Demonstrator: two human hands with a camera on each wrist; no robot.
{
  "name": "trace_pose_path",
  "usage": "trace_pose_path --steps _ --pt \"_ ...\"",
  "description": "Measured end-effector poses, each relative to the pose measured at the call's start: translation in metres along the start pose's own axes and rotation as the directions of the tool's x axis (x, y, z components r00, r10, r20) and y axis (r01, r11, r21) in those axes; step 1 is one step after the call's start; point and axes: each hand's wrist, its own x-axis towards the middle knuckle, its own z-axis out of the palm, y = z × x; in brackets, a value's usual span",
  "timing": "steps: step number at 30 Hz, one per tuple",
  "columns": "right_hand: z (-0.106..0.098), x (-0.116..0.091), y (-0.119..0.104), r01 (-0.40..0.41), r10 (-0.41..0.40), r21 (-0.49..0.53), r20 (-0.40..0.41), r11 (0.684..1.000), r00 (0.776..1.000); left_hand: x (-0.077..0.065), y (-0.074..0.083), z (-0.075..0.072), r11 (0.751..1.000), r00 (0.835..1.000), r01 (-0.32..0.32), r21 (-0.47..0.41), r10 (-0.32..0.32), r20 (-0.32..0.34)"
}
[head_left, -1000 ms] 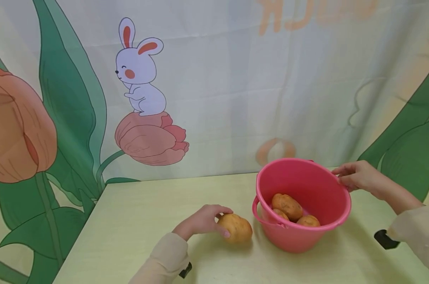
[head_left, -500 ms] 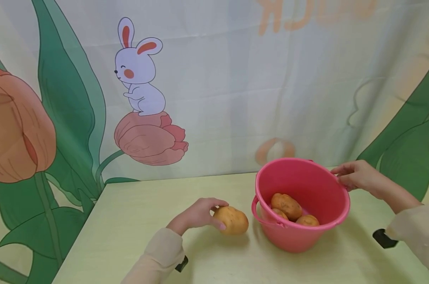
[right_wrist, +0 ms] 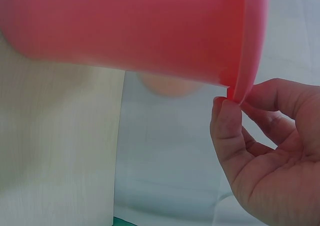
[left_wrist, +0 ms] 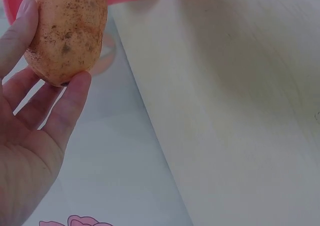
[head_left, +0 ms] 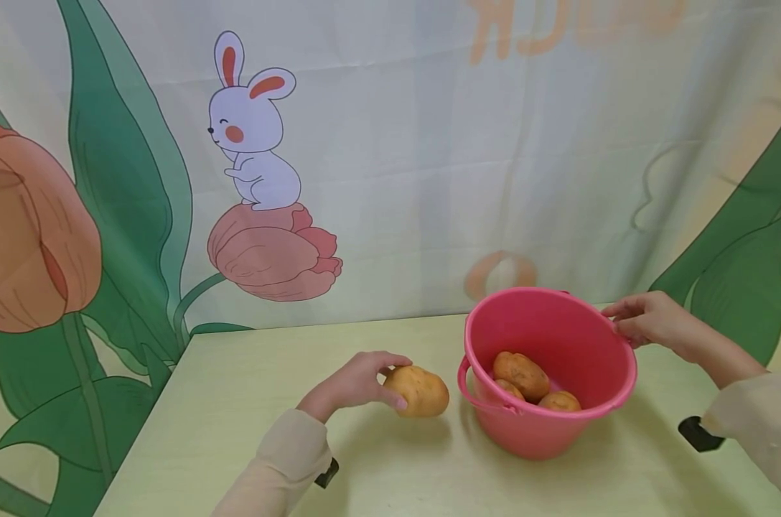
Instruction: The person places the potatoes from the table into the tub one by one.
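My left hand [head_left: 358, 380] holds a yellow-brown potato [head_left: 418, 392] between thumb and fingers, left of the bucket and over the table. In the left wrist view the potato [left_wrist: 69, 33] shows dark specks, with fingertips at its end and thumb on its side. A pink bucket [head_left: 526, 434] stands tilted toward me at the right, several potatoes [head_left: 521, 373] lying inside. The right hand [head_left: 655, 327] pinches the bucket's rim at its far right. From the right wrist view, thumb and fingers [right_wrist: 229, 118] meet around that rim [right_wrist: 252, 45].
The pale yellow table [head_left: 235, 402] reaches back to a hanging cloth [head_left: 397, 179] printed with a rabbit and tulips. The bucket's handle [head_left: 469, 388] hangs down on its left side, toward the left hand.
The left hand has raised the potato off the table and shifted it slightly left and away from me. The right hand and bucket have stayed in place.
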Motion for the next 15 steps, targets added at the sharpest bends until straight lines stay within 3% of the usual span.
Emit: trace_pose_path --steps 15 --pt "0.0003 -0.0004 -0.0015 0.002 -0.002 0.006 0.002 1.0 1.0 0.0001 0.006 -0.0077 0.999 1.0 0.012 -0.031 -0.012 -0.025"
